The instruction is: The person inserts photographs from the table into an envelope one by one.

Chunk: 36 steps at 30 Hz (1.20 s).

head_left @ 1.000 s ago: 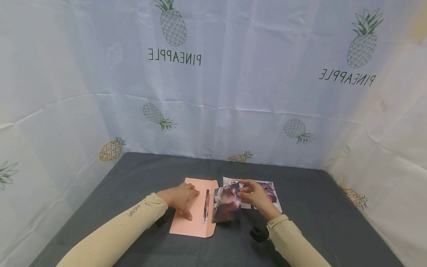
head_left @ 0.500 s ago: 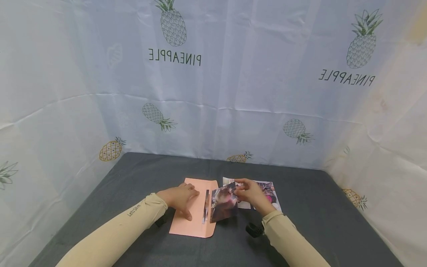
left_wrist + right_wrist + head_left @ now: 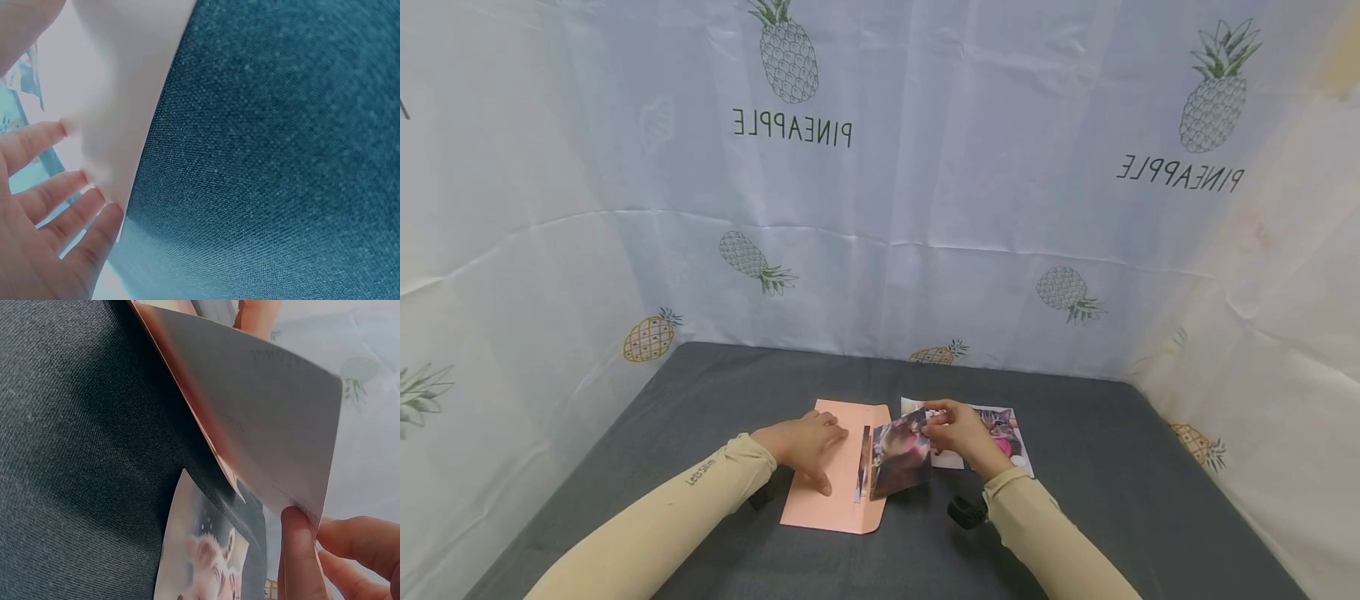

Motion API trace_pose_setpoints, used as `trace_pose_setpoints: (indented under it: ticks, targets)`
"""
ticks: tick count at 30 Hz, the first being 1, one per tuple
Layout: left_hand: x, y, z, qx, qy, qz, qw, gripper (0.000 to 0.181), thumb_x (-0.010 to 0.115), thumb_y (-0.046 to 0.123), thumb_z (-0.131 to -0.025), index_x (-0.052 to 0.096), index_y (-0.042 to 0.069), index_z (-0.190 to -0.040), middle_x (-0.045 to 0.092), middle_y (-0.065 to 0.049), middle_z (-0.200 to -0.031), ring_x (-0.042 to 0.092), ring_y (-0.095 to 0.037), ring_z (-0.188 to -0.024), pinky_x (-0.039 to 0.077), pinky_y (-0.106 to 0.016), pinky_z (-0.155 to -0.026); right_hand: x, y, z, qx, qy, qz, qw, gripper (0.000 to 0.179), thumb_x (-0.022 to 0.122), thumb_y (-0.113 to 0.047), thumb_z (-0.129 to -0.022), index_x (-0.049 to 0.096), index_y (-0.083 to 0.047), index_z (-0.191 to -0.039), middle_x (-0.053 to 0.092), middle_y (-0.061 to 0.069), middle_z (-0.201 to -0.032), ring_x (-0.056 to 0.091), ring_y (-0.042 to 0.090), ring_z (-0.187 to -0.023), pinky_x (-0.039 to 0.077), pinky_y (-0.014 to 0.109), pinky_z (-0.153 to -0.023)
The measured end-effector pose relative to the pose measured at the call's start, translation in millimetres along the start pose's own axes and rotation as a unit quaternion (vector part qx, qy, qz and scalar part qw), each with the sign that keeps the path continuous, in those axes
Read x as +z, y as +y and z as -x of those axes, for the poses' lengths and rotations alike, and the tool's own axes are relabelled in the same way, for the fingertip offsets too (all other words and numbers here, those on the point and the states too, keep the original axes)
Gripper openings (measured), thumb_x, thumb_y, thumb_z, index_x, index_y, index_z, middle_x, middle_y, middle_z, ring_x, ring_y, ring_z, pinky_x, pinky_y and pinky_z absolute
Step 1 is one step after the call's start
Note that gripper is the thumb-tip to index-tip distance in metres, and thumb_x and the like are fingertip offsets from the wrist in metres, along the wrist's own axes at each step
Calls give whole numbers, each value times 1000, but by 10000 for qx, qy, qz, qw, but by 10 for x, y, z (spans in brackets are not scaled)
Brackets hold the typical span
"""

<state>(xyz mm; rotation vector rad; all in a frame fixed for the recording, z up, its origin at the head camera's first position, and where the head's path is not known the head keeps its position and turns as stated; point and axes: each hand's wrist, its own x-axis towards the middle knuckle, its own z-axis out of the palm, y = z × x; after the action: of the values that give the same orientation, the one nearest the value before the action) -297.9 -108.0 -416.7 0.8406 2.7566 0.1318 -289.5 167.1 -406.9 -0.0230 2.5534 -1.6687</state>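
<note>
A peach envelope (image 3: 841,493) lies on the dark cloth, its flap pointing right. Spread fingers of my left hand (image 3: 801,448) rest on it and hold it flat. A strip of a picture shows at the envelope's opening (image 3: 862,467). My right hand (image 3: 964,435) pinches a photo print (image 3: 901,457) by its upper right edge. The print is tilted, and its left edge is at the opening, over the flap; how far in, I cannot tell. In the right wrist view, the print's pale back (image 3: 269,406) faces the camera, with thumb and fingers at one corner.
Partly behind my right hand lie more photo prints, one showing a cat (image 3: 1002,425). The right wrist view shows a print of a pink animal (image 3: 209,569) on the cloth. A dark cloth (image 3: 1097,483) covers the table, and a pineapple-print curtain (image 3: 880,292) encloses it.
My right hand has moved slightly left with the photo print, bringing its left edge closer to the envelope's opening. The left hand and the envelope have stayed in place.
</note>
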Motion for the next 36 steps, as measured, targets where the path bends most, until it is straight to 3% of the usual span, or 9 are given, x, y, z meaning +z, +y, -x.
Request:
trace_pose_setpoints:
  ticks: [17,28,36]
  targets:
    - [-2,-15,13,49,16,26,10000,91,88,49,-62,52,13,-138,44,-11,-143,40,-28,-131,41,-45,-105,48,14,-18,-151,-143,-57,9998,43,64,8,-85,57,7,-127,65,17,-91,62,17,-69,58,42,-72]
    - [6,-15,16,140,51,37,9999,90,88,49,-62,53,12,-137,45,-12,-141,40,-29,-130,40,-45,-105,89,31,-6,-33,-131,-128,9998,42,65,6,-85,58,5,-126,62,16,-93,62,16,-71,58,41,-73]
    - [14,-21,7,100,32,43,9999,91,88,49,-62,52,12,-138,44,-13,-143,39,-29,-131,40,-45,-105,58,65,11,57,-345,-329,9988,47,63,12,-85,54,6,-131,60,21,-100,62,17,-73,58,39,-69]
